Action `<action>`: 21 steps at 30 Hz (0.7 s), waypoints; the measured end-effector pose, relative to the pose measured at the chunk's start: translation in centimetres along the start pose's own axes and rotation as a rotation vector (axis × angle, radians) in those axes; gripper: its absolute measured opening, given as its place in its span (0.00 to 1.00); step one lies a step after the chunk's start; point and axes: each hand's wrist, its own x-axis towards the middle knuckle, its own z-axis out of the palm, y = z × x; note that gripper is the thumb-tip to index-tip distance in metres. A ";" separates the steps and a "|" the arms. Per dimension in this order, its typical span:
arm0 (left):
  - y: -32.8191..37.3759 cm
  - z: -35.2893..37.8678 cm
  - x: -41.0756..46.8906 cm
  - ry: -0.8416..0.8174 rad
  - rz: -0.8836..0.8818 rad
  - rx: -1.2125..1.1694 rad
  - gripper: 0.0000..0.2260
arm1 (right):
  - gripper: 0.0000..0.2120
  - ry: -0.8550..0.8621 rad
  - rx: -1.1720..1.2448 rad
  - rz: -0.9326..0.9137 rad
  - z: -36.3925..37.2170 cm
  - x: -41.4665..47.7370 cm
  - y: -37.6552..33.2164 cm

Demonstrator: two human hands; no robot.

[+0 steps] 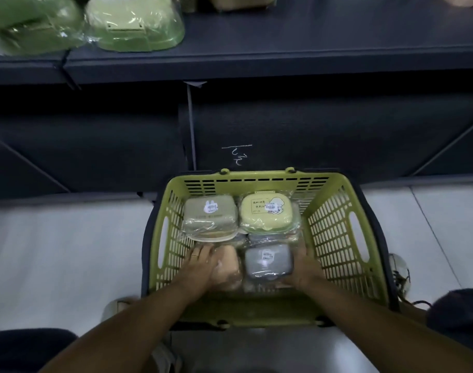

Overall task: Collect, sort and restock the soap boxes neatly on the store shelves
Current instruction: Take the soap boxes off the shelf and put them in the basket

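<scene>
At the basket's [335,232] near edge, the left hand [200,262] lays its fingers close together against the peach soap box's [228,265] left side. The right hand [302,267] touches the grey soap box's [267,261] right side; I cannot tell how its fingers lie.

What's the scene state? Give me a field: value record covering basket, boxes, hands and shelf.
basket: green plastic basket, on the floor below the shelf
back row: olive box on the left, yellow box on the right
front row: peach box on the left, grey box on the right
wrapping: clear film on all four
left hand: against the peach box
right hand: at the grey box's right side, grip hidden
on shelf: green wrapped items
</scene>
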 end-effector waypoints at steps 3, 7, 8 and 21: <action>-0.3 0.3 0.7 -0.035 -0.019 -0.057 0.41 | 0.33 -0.231 0.124 0.131 -0.1 0.8 -0.1; -0.4 0.3 1.1 -0.014 -0.027 -0.092 0.42 | 0.42 -0.326 0.252 0.215 1.1 2.0 -0.4; -0.3 0.3 1.0 -0.006 -0.017 -0.067 0.41 | 0.44 -0.324 0.285 0.227 1.5 2.2 -0.2; 1.1 -3.9 -0.6 -0.077 0.086 0.010 0.37 | 0.25 -0.182 0.040 -0.008 -0.5 0.2 -0.2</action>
